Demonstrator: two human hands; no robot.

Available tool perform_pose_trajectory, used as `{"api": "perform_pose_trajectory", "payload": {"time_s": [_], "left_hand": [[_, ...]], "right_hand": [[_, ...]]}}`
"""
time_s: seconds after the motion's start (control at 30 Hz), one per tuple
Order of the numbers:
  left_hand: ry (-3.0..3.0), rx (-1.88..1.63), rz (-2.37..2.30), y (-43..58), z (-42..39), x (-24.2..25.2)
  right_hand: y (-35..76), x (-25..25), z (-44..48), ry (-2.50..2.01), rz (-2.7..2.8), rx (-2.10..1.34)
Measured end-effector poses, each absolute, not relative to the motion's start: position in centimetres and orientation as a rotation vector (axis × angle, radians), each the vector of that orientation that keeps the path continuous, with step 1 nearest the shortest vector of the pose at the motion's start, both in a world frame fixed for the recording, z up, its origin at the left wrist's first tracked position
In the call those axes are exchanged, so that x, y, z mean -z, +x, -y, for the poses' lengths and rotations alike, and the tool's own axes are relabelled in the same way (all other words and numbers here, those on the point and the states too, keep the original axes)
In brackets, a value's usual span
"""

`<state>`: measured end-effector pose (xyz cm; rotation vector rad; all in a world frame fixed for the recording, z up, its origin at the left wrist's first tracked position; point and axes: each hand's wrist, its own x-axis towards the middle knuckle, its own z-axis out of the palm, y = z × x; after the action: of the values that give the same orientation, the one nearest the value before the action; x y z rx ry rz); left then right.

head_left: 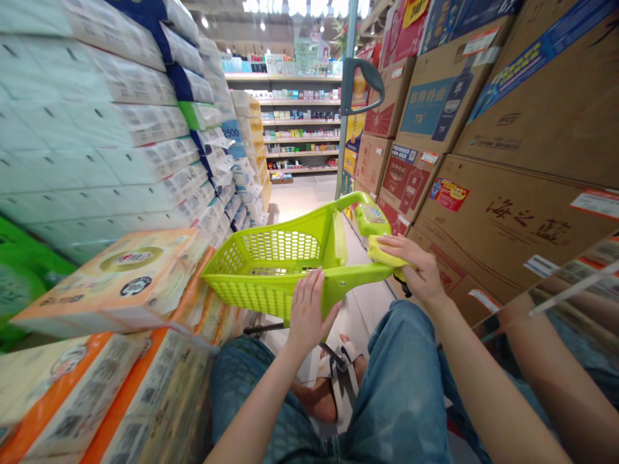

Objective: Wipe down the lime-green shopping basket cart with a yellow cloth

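Observation:
A lime-green plastic shopping basket (271, 270) on a trolley frame stands in front of me, its mesh walls perforated. My left hand (307, 312) grips the basket's near rim. My right hand (409, 267) lies over a yellow sponge-like block (384, 253), which presses on the green handle arm (360, 274) of the trolley. A small green and yellow handle piece (372, 220) rises just past that block. The lower part of the trolley is mostly hidden behind the basket and my hands.
Stacked packs of tissue paper (120, 290) form a tall wall on the left. Printed cardboard cartons (507, 219) stack up on the right. A mirror strip (565, 316) at lower right reflects arms and denim. Stocked shelves (300, 122) stand at the aisle's far end, behind a metal pole (349, 96).

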<state>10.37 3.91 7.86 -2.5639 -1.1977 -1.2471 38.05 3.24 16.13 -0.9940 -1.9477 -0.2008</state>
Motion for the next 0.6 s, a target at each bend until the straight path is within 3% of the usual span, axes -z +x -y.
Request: {"api": "perform_pose_trajectory", "payload": {"time_s": [0.2,0.33,0.6], "left_hand": [[-2.579,1.421,1.463,12.5,-5.2,-9.9],[-2.482,1.636,1.679,14.0,-6.4,-10.7],[-2.359,1.780,1.688,13.8,-9.4,-10.7]], "right_hand": [[39.0,-18.0,-5.2,-0.905,1.992,-0.065],[36.8,-17.4,-5.1,-0.987,1.874,0.056],[33.1,-17.3,-6.4,-1.231,1.751,0.379]]}}
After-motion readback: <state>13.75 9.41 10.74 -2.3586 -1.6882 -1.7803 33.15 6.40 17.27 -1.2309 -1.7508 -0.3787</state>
